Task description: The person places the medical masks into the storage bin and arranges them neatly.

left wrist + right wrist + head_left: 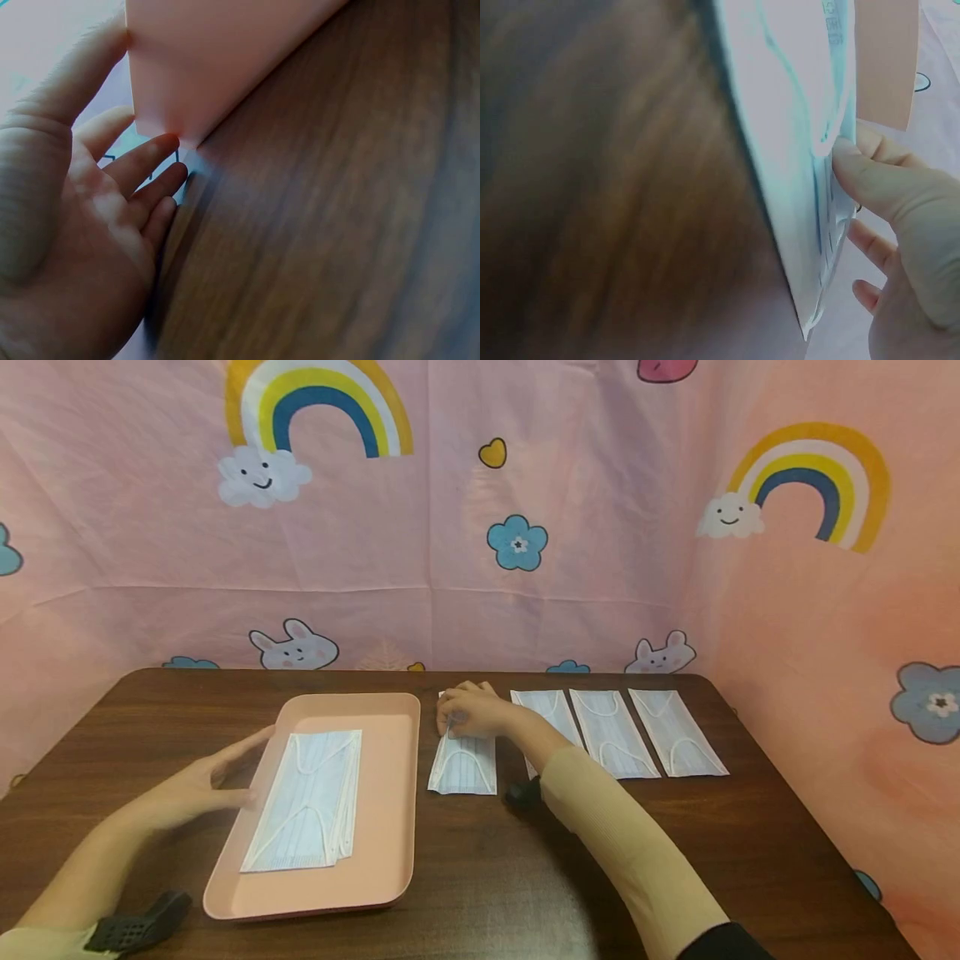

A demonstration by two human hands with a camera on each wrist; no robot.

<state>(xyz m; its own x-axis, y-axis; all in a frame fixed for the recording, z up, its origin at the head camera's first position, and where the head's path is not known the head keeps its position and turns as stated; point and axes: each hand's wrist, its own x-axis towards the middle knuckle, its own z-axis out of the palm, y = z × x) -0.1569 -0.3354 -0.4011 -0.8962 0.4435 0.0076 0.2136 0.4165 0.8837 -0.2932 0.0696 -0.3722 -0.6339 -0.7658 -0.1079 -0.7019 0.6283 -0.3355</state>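
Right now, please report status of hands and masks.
Left hand open at tray edge. Right hand pinches mask on table. Nothing in the way.

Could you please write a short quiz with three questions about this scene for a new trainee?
1. True or false: the right hand pinches the top edge of a face mask lying on the table.
2. How many masks lie in a row on the table, counting the one under the right hand? A) two B) four C) six
3. Fill in: the left hand is beside the left rim of the pink ____, which holds a stack of masks.

Key: 1 true; 2 B; 3 tray.
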